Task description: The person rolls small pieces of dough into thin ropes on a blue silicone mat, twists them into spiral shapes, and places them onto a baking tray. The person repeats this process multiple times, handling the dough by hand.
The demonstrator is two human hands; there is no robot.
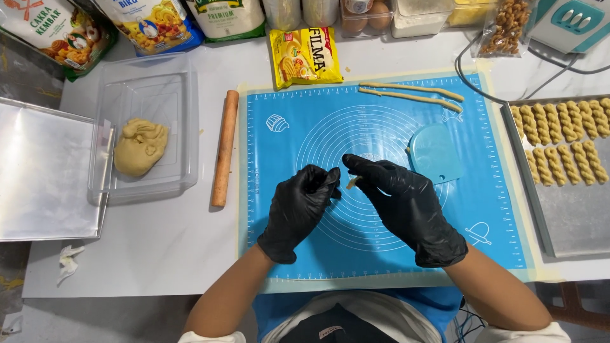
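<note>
Our right hand (pixel 406 206) pinches a small dough piece (pixel 352 182) at the fingertips; left hand (pixel 300 206) curled shut, just beside it, over the blue mat (pixel 381 254) at the worktop's (pixel 159 248) near edge. Scraper (pixel 435 154) right, rolling pin (pixel 225 148) left.

Baking mat (pixel 381 254) lies on the table (pixel 159 254); rolling pin (pixel 225 147) and dough tub (pixel 147 127) to its left, tray of twists (pixel 565 209) right.
</note>
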